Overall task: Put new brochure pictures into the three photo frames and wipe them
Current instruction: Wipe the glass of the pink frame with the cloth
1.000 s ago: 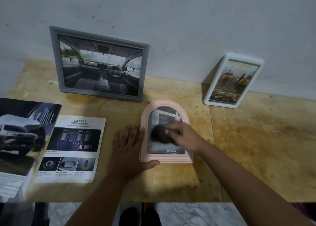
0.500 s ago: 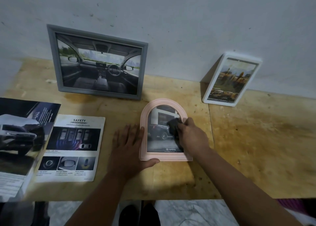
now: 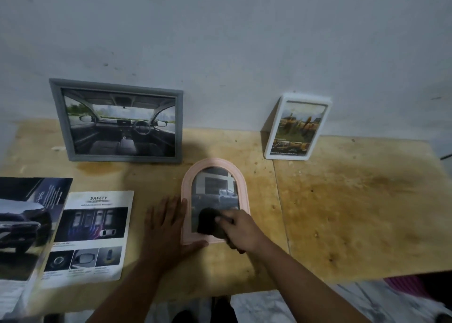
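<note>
Worktop (image 3: 354, 212) of pale, stained plywood, standing against a grey-white wall (image 3: 232, 41).

Pink arched photo frame (image 3: 188, 188): lying flat on the worktop near its front middle, carrying a brochure picture of a dark vehicle before a building.

Left hand (image 3: 168, 229): lying flat and open, fingers straight, bracing the left edge of the pink arched photo frame, with the thumb running along the frame's lower edge.

Right hand (image 3: 242, 229): gripping a dark cloth (image 3: 208, 221) in curled fingers and pressing it onto the lower part of the frame's glass.

Grey rectangular photo frame (image 3: 55, 117): leaning upright against the wall at rear left, showing a car interior with dashboard and steering wheel.

White photo frame (image 3: 270, 129): leaning tilted against the wall at rear right, showing a yellowish outdoor scene; details too blurred to tell.

Safety brochure page (image 3: 90, 234): lying flat to the left of the left hand, headed "SAFETY".

Open brochure (image 3: 27, 224): lying at the far left edge, showing a dark vehicle, just beside the safety brochure page.
</note>
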The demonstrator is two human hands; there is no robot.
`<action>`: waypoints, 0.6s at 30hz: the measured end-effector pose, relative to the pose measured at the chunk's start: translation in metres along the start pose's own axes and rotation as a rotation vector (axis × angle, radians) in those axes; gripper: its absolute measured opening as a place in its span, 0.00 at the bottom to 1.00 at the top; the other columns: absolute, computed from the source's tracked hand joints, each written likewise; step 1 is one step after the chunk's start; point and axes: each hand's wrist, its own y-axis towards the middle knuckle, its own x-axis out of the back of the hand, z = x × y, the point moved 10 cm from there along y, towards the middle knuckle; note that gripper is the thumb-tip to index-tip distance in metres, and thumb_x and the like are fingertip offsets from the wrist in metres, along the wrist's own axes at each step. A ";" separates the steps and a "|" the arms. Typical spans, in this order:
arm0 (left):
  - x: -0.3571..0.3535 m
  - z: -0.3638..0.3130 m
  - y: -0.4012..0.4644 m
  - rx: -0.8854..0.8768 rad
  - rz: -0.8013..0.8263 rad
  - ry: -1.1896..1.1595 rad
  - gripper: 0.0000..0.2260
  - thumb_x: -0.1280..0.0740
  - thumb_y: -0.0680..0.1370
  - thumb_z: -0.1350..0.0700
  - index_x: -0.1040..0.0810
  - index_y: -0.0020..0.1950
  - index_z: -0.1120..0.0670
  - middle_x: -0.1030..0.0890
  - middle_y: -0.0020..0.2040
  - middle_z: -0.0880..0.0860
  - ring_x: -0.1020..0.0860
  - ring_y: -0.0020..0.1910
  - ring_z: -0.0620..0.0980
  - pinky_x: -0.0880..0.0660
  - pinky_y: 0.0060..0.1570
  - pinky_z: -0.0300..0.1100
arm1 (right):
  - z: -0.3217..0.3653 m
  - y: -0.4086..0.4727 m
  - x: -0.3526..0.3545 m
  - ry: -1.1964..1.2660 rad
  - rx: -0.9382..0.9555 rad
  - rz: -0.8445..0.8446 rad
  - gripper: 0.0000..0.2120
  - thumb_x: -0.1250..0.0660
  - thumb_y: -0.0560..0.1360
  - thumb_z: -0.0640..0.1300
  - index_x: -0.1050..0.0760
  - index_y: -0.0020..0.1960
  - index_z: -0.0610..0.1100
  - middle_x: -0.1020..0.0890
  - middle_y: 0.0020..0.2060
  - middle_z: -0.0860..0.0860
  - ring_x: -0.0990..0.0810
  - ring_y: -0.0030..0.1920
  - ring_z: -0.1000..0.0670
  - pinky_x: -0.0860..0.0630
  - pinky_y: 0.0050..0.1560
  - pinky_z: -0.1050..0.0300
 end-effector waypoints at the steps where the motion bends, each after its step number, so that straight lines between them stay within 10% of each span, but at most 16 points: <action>1: 0.001 0.000 0.000 0.002 0.018 0.001 0.54 0.46 0.69 0.17 0.40 0.82 0.55 0.39 0.82 0.60 0.42 0.80 0.64 0.49 0.77 0.62 | -0.009 -0.009 0.023 0.109 -0.047 -0.059 0.13 0.36 0.83 0.46 0.17 0.45 0.59 0.16 0.41 0.52 0.18 0.42 0.53 0.21 0.45 0.53; 5: 0.003 0.004 0.005 0.038 0.170 0.046 0.56 0.48 0.69 0.16 0.40 0.82 0.57 0.37 0.80 0.61 0.41 0.79 0.66 0.44 0.75 0.67 | -0.061 -0.053 0.109 0.497 -0.267 -0.321 0.12 0.37 0.84 0.49 0.16 0.55 0.47 0.13 0.48 0.46 0.14 0.49 0.48 0.17 0.46 0.57; 11: 0.022 -0.007 0.008 0.133 0.462 0.094 0.53 0.38 0.74 0.26 0.64 0.83 0.52 0.60 0.84 0.55 0.58 0.83 0.60 0.46 0.80 0.60 | -0.106 -0.082 0.155 0.941 -0.352 -0.334 0.12 0.32 0.81 0.43 0.22 0.64 0.41 0.16 0.47 0.40 0.17 0.38 0.45 0.23 0.30 0.56; 14: 0.025 -0.017 0.007 0.191 0.518 0.064 0.52 0.36 0.76 0.29 0.66 0.83 0.53 0.62 0.84 0.55 0.58 0.83 0.61 0.45 0.80 0.58 | -0.141 -0.079 0.169 0.531 -0.419 -0.363 0.15 0.30 0.79 0.40 0.26 0.65 0.44 0.17 0.53 0.39 0.17 0.44 0.41 0.19 0.36 0.49; 18: 0.022 -0.026 0.004 0.258 0.531 0.034 0.49 0.38 0.78 0.31 0.63 0.83 0.53 0.61 0.84 0.56 0.57 0.83 0.61 0.44 0.79 0.59 | -0.163 -0.077 0.168 -0.305 -0.523 -0.216 0.38 0.31 0.74 0.61 0.46 0.76 0.50 0.21 0.45 0.50 0.17 0.47 0.43 0.22 0.42 0.50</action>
